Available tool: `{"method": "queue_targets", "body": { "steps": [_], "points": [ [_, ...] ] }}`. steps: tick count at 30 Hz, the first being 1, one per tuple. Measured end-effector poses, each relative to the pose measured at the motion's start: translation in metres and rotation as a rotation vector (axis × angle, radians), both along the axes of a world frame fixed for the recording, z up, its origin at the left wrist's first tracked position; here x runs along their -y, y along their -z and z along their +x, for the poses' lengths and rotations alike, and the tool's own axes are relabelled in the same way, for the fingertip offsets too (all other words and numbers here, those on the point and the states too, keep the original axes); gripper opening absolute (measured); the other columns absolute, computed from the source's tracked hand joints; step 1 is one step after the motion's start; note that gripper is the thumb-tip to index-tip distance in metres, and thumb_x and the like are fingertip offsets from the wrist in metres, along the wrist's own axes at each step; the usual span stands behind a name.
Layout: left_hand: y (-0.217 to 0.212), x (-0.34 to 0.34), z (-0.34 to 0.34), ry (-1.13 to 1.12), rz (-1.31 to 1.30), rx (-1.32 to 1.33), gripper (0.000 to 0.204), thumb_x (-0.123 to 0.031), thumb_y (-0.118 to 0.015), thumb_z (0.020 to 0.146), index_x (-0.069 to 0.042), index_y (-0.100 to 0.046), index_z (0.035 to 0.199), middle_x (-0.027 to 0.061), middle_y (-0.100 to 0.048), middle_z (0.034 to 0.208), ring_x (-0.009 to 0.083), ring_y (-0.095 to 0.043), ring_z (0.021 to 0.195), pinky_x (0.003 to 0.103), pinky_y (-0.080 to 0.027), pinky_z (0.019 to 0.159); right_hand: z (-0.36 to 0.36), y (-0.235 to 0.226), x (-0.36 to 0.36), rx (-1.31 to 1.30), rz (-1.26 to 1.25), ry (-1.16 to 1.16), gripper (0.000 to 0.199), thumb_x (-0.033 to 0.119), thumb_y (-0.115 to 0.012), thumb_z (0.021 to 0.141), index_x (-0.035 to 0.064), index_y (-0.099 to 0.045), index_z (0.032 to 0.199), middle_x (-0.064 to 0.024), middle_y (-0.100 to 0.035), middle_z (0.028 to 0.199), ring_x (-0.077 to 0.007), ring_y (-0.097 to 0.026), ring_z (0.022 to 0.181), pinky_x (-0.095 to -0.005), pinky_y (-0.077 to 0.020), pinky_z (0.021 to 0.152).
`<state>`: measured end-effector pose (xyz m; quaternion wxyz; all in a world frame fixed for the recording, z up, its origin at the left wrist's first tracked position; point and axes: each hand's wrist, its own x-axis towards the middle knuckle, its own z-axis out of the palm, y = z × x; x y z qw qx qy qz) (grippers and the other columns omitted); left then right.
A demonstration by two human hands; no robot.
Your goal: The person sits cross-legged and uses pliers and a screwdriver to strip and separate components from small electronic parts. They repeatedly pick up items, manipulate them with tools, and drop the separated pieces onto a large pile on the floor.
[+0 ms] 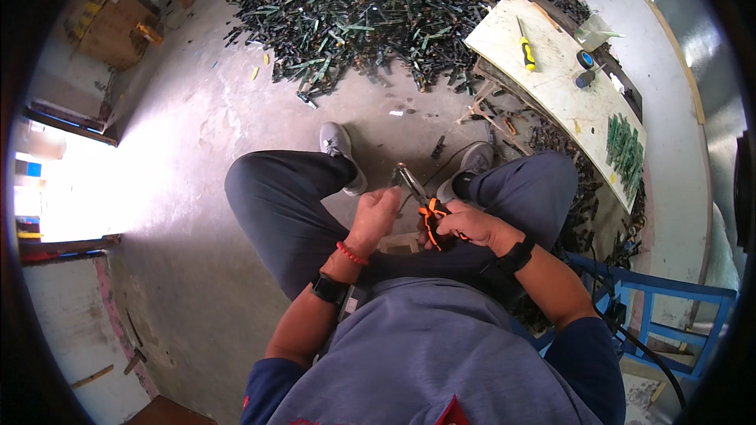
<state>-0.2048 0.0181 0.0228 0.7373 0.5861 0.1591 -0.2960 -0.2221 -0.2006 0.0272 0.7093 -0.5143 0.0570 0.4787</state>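
My right hand (471,225) is wrapped round the orange and black handles of a pair of long-nose pliers (413,184). Their metal jaws point up and to the left, in front of my lap. Close by on the left, my left hand (376,214) is closed in a fist near the jaws. Something small and dark shows beside its fingertips, too small to name. A red bead bracelet (351,253) circles my left wrist, and dark bands sit on both forearms.
A large heap of dark and green strips (354,16) covers the floor ahead. On the right, a white board (551,83) bears a yellow screwdriver (527,53), a blue roll (584,59) and stacked green strips (624,145). A blue metal frame (647,311) stands lower right.
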Motion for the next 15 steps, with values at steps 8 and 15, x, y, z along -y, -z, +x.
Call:
{"method": "queue_targets", "body": {
  "steps": [8, 15],
  "points": [
    [0.002, -0.001, 0.000, -0.006, -0.033, -0.029, 0.035, -0.031, -0.053, 0.096, -0.012, -0.046, 0.068, -0.0082, -0.034, 0.052, 0.0038, -0.026, 0.037, 0.023, -0.018, 0.036, 0.001, -0.010, -0.004, -0.071, 0.053, 0.033, 0.040, 0.008, -0.051, 0.078, -0.0057, -0.055, 0.116, -0.0191, -0.066, 0.099, -0.0258, -0.067, 0.086, -0.0339, -0.0536, 0.080],
    [0.003, 0.000, 0.000, -0.011, -0.042, -0.025, 0.036, -0.032, -0.052, 0.096, -0.011, -0.045, 0.068, -0.0070, -0.034, 0.051, 0.0051, -0.027, 0.037, 0.024, -0.019, 0.036, -0.001, -0.009, -0.005, -0.153, 0.135, 0.037, 0.037, 0.007, -0.049, 0.080, -0.0062, -0.053, 0.115, -0.0200, -0.066, 0.098, -0.0288, -0.067, 0.085, -0.0392, -0.0556, 0.078]
  ]
}}
